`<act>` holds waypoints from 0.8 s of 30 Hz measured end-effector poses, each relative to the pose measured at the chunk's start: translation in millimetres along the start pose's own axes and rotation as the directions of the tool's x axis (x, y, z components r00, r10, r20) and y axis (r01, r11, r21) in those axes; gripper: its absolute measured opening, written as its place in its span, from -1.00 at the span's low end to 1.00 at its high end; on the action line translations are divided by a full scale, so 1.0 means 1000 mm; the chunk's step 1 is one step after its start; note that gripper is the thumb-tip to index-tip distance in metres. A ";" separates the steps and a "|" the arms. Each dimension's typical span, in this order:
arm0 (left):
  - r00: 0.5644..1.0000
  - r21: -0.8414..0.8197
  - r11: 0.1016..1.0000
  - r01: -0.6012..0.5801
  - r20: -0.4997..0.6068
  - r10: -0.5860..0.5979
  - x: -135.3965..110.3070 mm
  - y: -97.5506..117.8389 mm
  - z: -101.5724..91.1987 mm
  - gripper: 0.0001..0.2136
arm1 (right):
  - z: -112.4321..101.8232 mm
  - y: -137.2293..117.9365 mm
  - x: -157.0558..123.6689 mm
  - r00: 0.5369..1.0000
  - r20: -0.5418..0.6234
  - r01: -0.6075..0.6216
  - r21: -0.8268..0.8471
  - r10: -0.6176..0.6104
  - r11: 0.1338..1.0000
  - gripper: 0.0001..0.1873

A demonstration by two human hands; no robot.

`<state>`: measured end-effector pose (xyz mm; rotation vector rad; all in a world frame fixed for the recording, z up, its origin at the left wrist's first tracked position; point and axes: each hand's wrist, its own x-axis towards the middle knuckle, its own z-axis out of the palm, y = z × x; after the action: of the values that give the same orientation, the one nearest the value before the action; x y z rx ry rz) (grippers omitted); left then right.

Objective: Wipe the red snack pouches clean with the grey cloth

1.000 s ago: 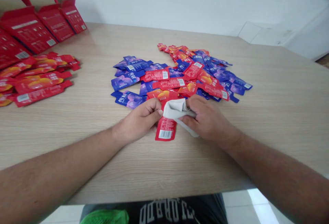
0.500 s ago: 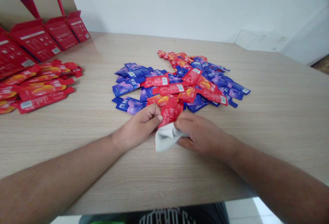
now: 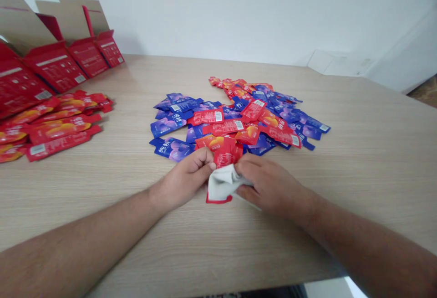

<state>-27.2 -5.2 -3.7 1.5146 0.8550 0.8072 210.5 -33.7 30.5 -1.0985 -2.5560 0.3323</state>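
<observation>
Wiping step, by my judgement. My left hand (image 3: 186,179) pinches the red sachet (image 3: 227,152), lying on the table (image 3: 358,161) just before the pile (image 3: 273,115); my right hand (image 3: 269,185) presses the white cloth (image 3: 221,185), gripped, over its near end. Next, I judge: a firm hold, a steady stroke.

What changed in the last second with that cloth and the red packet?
The right hand slid the white cloth along the red packet toward the person: it covered the far part, now the near end, hiding the barcode. The left hand still pinches the packet; the pile of packets behind lies as before.
</observation>
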 end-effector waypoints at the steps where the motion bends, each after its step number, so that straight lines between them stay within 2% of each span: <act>1: 1.000 0.003 1.000 0.004 0.002 -0.004 0.000 0.000 0.000 -0.75 | 0.000 0.003 0.000 0.995 -0.073 -0.067 -0.012 0.066 0.998 -0.87; 3: 1.000 0.012 1.000 0.011 0.016 -0.011 0.000 -0.001 0.000 -0.75 | 0.000 0.007 0.001 0.970 -0.182 -0.168 -0.027 0.160 0.985 -0.84; 4: 1.000 0.015 1.000 0.012 0.020 -0.012 0.000 -0.001 -0.001 -0.76 | 0.000 0.009 0.002 0.967 -0.192 -0.176 -0.025 0.168 0.984 -0.83; 5: 1.000 0.015 1.000 0.010 0.018 -0.011 0.000 -0.001 -0.001 -0.76 | 0.000 0.008 0.002 0.975 -0.166 -0.154 -0.019 0.148 0.988 -0.83; 7: 1.000 0.025 1.000 -0.003 0.005 0.003 -0.001 0.000 -0.001 -0.77 | 0.001 0.005 0.002 0.999 -0.029 -0.034 0.009 0.034 0.999 -0.85; 9: 1.000 0.031 0.999 -0.021 -0.006 0.021 -0.001 0.001 -0.001 -0.77 | 0.001 0.000 0.001 0.994 0.080 0.066 0.036 -0.069 0.997 -0.88; 10: 1.000 0.030 0.999 -0.025 -0.010 0.025 -0.001 0.001 0.000 -0.77 | 0.001 -0.001 0.001 0.994 0.087 0.070 0.033 -0.073 0.997 -0.89; 12: 1.000 0.027 0.999 -0.023 -0.012 0.024 -0.001 0.001 0.000 -0.77 | 0.001 0.001 0.000 1.000 -0.008 -0.022 0.000 0.022 1.000 -0.89; 14: 1.000 0.019 1.000 -0.017 0.001 0.017 -0.001 0.001 0.000 -0.76 | 0.000 0.004 0.001 0.981 -0.141 -0.141 -0.020 0.136 0.990 -0.87; 15: 1.000 0.021 1.000 -0.012 0.006 0.012 -0.001 0.001 -0.001 -0.76 | -0.001 0.005 0.001 0.972 -0.171 -0.165 -0.018 0.159 0.986 -0.85; 16: 1.000 0.026 1.000 -0.007 0.010 0.007 -0.001 0.001 -0.001 -0.76 | -0.001 0.006 0.001 0.975 -0.162 -0.154 -0.011 0.150 0.988 -0.84; 18: 1.000 0.044 0.999 0.000 0.004 0.000 -0.001 0.001 -0.001 -0.76 | -0.001 0.003 0.001 0.998 -0.040 -0.045 0.012 0.046 0.999 -0.85; 20: 1.000 0.053 0.999 -0.002 -0.009 0.003 -0.001 0.002 -0.001 -0.76 | -0.001 0.000 0.001 0.994 0.084 0.061 0.039 -0.064 0.997 -0.88; 21: 1.000 0.048 0.999 -0.006 -0.013 0.006 -0.001 0.003 -0.001 -0.76 | -0.001 -0.001 0.001 0.992 0.099 0.071 0.040 -0.075 0.997 -0.89; 24: 1.000 0.033 0.999 0.009 -0.020 -0.009 -0.001 0.004 0.001 -0.77 | -0.001 0.002 0.001 0.997 -0.037 -0.067 0.000 0.067 0.998 -0.88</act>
<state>-27.0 -7.0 0.2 1.5331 0.8934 0.8062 211.5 -31.9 30.6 -1.1813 -2.4917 0.3236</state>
